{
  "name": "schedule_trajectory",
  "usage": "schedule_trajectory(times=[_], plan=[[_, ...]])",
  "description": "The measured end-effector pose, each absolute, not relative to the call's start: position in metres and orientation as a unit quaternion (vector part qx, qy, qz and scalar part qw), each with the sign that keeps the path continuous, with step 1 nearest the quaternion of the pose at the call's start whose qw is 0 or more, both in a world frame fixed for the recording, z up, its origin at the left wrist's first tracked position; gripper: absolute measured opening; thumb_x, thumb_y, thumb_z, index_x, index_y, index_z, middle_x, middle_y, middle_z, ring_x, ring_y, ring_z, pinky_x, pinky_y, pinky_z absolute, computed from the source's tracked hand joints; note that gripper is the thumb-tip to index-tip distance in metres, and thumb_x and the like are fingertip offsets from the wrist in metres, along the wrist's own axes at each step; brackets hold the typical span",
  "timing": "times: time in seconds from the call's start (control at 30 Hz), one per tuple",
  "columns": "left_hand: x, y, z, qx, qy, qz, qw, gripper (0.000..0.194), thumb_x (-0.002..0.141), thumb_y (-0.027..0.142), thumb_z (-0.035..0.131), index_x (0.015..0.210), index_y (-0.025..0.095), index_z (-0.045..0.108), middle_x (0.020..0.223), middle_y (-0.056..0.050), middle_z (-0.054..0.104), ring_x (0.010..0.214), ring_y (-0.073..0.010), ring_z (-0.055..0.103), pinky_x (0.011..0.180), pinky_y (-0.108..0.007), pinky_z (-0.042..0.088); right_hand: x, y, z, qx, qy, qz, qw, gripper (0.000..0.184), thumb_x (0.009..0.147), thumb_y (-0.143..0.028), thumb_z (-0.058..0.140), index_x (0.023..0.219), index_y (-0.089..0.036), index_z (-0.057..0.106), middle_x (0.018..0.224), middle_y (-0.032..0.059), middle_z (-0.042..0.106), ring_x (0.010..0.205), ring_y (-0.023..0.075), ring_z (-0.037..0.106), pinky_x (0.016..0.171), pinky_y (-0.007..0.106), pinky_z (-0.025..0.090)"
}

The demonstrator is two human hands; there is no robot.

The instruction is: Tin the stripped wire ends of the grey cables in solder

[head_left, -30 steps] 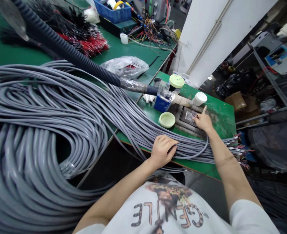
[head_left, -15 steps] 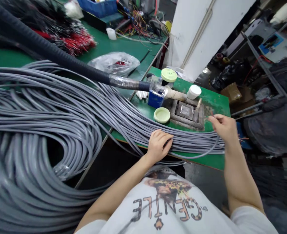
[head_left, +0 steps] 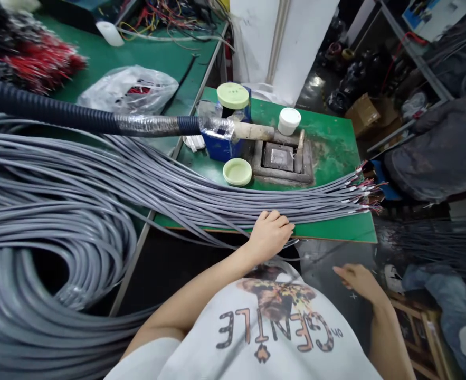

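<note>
A wide bundle of grey cables [head_left: 233,200] runs across the green table, its stripped ends [head_left: 369,192] fanning out in red and other coloured wires at the right edge. My left hand [head_left: 271,235] is at the front side of the bundle, with its fingers curled down on the grey cables; their tips are partly hidden. Off the table's front edge, close to my body, is my right hand [head_left: 357,278]. Its fingers are loosely bent with the thumb apart, and nothing shows in them.
Behind the bundle are a solder pot [head_left: 282,158], a black hose nozzle [head_left: 252,131] on a blue box [head_left: 220,145], a pale green lid [head_left: 237,172], a lidded jar [head_left: 233,96] and a white tub [head_left: 289,121]. Thick cable coils [head_left: 27,311] fill the left.
My right hand has left the cable ends and dropped toward me, below the table edge. The loose front cable now lies along the bundle. My left hand has shifted slightly right, and the view has turned.
</note>
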State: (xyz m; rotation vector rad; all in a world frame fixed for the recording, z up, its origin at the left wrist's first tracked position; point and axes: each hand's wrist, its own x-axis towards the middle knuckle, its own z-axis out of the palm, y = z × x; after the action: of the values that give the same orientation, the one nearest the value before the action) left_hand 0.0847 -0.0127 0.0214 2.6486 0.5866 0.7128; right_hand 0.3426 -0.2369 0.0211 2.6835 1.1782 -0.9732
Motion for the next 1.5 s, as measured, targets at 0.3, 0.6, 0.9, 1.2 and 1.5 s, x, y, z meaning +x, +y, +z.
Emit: schedule_trajectory(times=[0.3, 0.6, 0.9, 1.2, 1.5], plan=[[0.107, -0.029, 0.032, 0.964, 0.202, 0.129, 0.118, 0.019, 0.086, 0.030, 0.060, 0.097, 0.015, 0.058, 0.094, -0.009, 0.059, 0.092, -0.0252, 0.049, 0.078, -0.037, 0.034, 0.263, -0.162, 0.027, 0.618, 0.400, -0.626, -0.258, 0.030, 0.082, -0.044, 0.059, 0.080, -0.015, 0.067, 0.070, 0.0046, 0.071, 0.058, 0.0147, 0.063, 0.055, 0.025, 0.050], [0.099, -0.023, 0.022, 0.911, 0.123, 0.231, 0.318, 0.020, 0.093, 0.030, 0.049, 0.098, 0.018, 0.064, 0.086, -0.006, 0.062, 0.080, -0.0187, 0.051, 0.073, -0.033, 0.039, 0.297, -0.152, 0.053, 0.648, 0.232, -0.357, -0.632, 0.032, 0.089, -0.047, 0.052, 0.101, -0.018, 0.060, 0.077, 0.0032, 0.069, 0.051, 0.0109, 0.059, 0.043, 0.021, 0.042], [0.077, -0.013, 0.050, 0.584, 0.226, 0.326, 0.708, 0.025, 0.079, 0.034, 0.070, 0.097, 0.016, 0.072, 0.085, -0.006, 0.066, 0.079, -0.0160, 0.060, 0.074, -0.029, 0.048, 0.268, -0.122, 0.111, 0.684, 0.615, -0.279, -0.275, 0.028, 0.094, -0.034, 0.047, 0.111, -0.018, 0.064, 0.063, -0.0004, 0.063, 0.051, 0.0115, 0.055, 0.053, 0.023, 0.041], [0.067, -0.003, 0.060, 0.359, 0.287, 0.344, 0.819, 0.027, 0.065, 0.037, 0.080, 0.077, 0.013, 0.076, 0.078, -0.006, 0.072, 0.070, -0.0177, 0.067, 0.073, -0.032, 0.054, 0.239, -0.086, 0.097, 0.607, 0.683, -0.363, -0.183, 0.031, 0.095, -0.038, 0.042, 0.107, -0.021, 0.066, 0.082, 0.0048, 0.070, 0.072, 0.0181, 0.065, 0.067, 0.026, 0.046], [0.066, 0.000, 0.048, 0.353, 0.278, 0.369, 0.814, 0.024, 0.066, 0.034, 0.079, 0.079, 0.014, 0.074, 0.073, -0.003, 0.068, 0.063, -0.0111, 0.059, 0.066, -0.025, 0.049, 0.224, -0.069, 0.088, 0.584, 0.555, -0.504, -0.311, 0.038, 0.095, -0.043, 0.041, 0.085, -0.016, 0.065, 0.043, -0.0066, 0.042, 0.039, 0.0080, 0.034, 0.045, 0.022, 0.030]])
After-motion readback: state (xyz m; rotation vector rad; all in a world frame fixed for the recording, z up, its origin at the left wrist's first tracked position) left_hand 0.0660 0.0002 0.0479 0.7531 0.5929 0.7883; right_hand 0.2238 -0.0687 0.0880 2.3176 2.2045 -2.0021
